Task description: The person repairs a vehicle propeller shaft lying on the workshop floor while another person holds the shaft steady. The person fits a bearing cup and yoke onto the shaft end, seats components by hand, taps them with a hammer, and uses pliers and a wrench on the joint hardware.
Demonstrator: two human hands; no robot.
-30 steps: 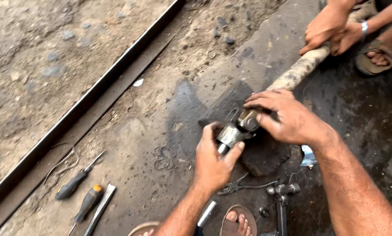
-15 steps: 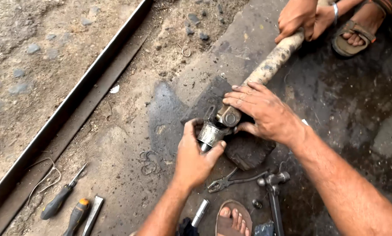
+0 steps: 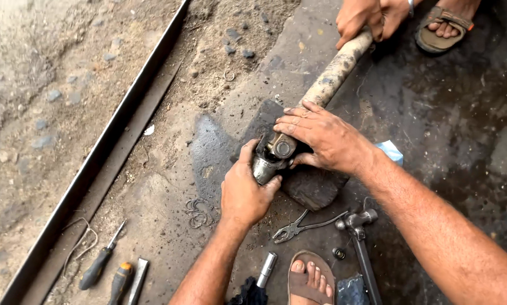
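Rusty steel drive shaft (image 3: 335, 72) is seen lying aslant on the oily concrete floor (image 3: 445, 113), its yoke end resting on a dark block (image 3: 313, 189). Compared with the view half a second back, the joint sits lower and more central in the frame; this reads mostly as a shift of the head camera, since both hands are found on the joint as before. The left hand (image 3: 243, 192) is wrapped from below around the universal joint (image 3: 271, 157), fingers pressed closed on its bright metal body, thumb up along the side. The right hand (image 3: 321, 138) is laid flat over the yoke, fingers spread and curled down on it, steadying more than pinching. No separation of parts is noted between the views, so the work is judged to be at the same stage: seating or aligning the joint.

A co-worker's hands (image 3: 369, 20) hold the far shaft end at the top edge; a sandalled foot (image 3: 442, 28) is beside them.

Nearby on the floor: pliers (image 3: 301, 227), a hammer (image 3: 358, 243), a small socket-like cylinder (image 3: 266, 270), two screwdrivers (image 3: 104, 265), wire clips (image 3: 197, 212).

Hidden or unclear: the bearing cups and the cross are mostly covered by the palms; the hammer handle runs out of frame; the blue scrap (image 3: 390, 151) behind the right wrist cannot be identified.
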